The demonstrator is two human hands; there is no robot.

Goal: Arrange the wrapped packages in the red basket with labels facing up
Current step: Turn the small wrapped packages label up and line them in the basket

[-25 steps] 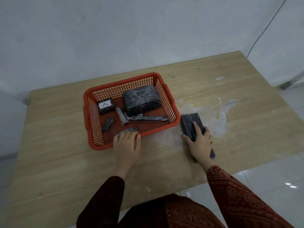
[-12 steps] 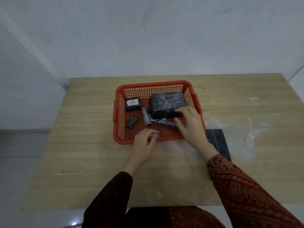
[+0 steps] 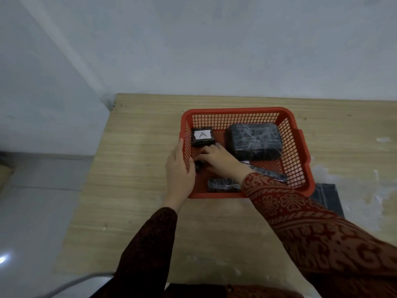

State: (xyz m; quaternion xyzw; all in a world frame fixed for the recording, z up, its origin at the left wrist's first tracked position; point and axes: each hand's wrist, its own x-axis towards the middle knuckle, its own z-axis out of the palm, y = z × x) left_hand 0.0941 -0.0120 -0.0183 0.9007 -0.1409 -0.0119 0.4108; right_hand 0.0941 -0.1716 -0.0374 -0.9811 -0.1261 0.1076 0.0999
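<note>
The red basket [image 3: 240, 111] sits on the wooden table [image 3: 137, 181]. Inside, a small black package [image 3: 203, 136] shows a white "A" label facing up at the back left. A large black wrapped package [image 3: 254, 141] lies at the back right with no label showing. A small package [image 3: 223, 185] lies near the front wall, and a long thin one [image 3: 270, 173] pokes out past my right sleeve. My left hand [image 3: 178, 173] rests against the basket's left wall. My right hand [image 3: 217, 159] reaches inside, fingers closing on a small dark package [image 3: 198, 164] at the left.
A flat dark package [image 3: 327, 197] lies on the table just outside the basket's front right corner, partly hidden by my right sleeve. White smears mark the table on the right. The table's left edge drops to a tiled floor. A wall stands right behind the table.
My right hand moved from the large package across to the small dark package at the basket's left. My left hand shifted from the front rim to the left wall. The view swung right.
</note>
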